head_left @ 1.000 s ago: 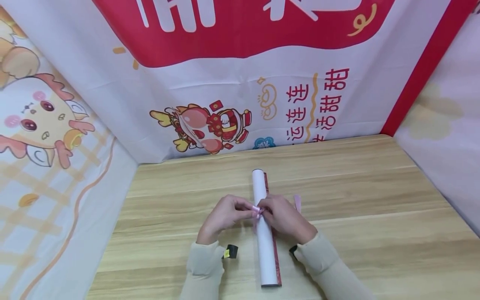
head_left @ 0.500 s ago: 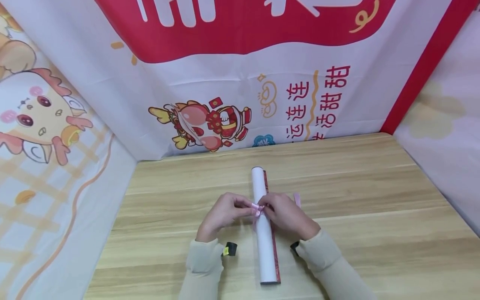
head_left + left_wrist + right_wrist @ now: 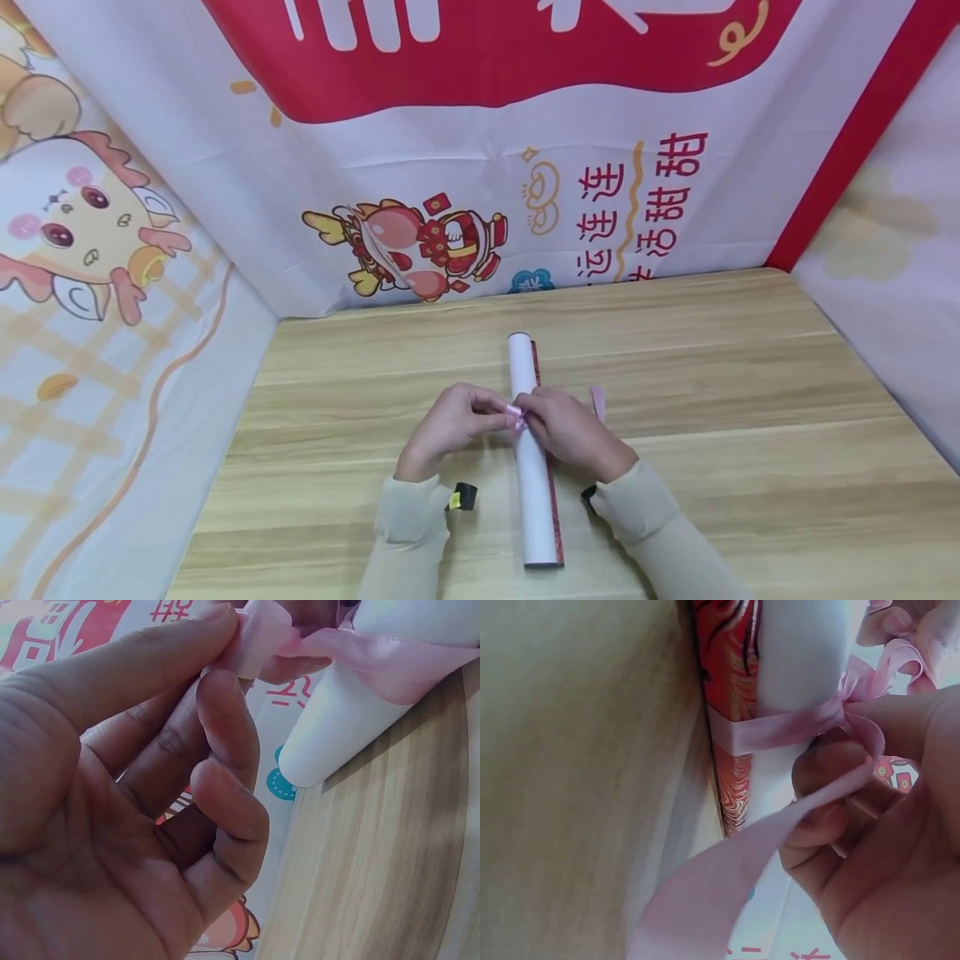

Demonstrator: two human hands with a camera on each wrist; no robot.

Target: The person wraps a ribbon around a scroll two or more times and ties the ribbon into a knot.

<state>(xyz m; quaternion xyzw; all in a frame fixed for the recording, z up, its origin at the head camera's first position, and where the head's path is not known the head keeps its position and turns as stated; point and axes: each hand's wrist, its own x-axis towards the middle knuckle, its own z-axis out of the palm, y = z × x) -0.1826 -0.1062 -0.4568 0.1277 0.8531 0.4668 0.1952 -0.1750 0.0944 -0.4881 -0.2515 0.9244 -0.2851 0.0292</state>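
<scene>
A white roll [image 3: 534,492] with a red patterned edge [image 3: 731,690] lies lengthwise on the wooden table. Pink ribbon [image 3: 780,731] wraps round its middle and gathers in a knot on the upper side. My left hand [image 3: 453,425] pinches a loop of the ribbon [image 3: 259,637] between thumb and forefinger, left of the roll; its other fingers curl loosely below. Across the roll, my right hand [image 3: 566,425] holds the ribbon close to the knot with curled fingers. A loose ribbon tail [image 3: 712,885] hangs from the right hand, its end showing beyond that hand in the head view.
The wooden table [image 3: 712,467] extends on both sides of the roll. A printed white and red cloth [image 3: 420,150] hangs behind it, and a cartoon-patterned cloth [image 3: 90,375] borders the left. Black wrist-worn devices [image 3: 463,497] show near both sleeves.
Both hands stay at the knot with the ribbon pinched and shift only slightly. The whole head view moves a little; the roll keeps its place on the table.
</scene>
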